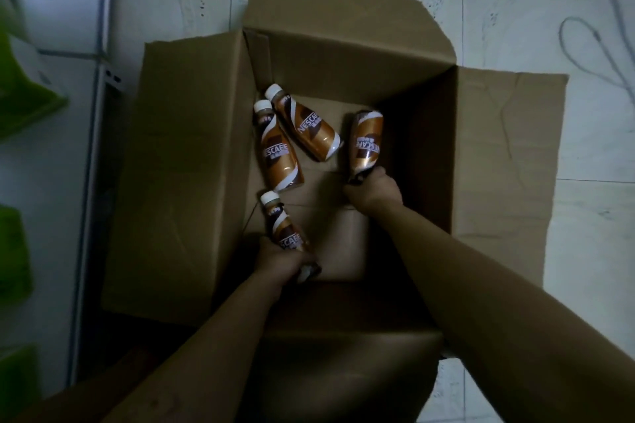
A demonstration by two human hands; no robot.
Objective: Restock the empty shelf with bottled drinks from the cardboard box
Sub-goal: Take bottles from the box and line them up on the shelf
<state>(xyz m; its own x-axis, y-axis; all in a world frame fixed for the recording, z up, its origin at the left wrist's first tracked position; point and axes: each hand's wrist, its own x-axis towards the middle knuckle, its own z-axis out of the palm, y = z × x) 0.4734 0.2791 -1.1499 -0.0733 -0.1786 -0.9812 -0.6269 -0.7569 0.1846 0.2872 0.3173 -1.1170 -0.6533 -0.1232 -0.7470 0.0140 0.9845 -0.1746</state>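
Cardboard box [178, 165] (both hands gripping bottles)

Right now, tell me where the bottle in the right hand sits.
In the head view, that bottle is inside the cardboard box, near its right wall, gripped at its near end by the right hand, right of two loose bottles.

Matt cardboard box [178, 161] (glossy bottles [311, 129])

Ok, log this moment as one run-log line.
stage: picking from cardboard box | left hand: grips bottle by its base | right hand: grips bottle by its cap end | two loose bottles lying inside | shelf: unseen
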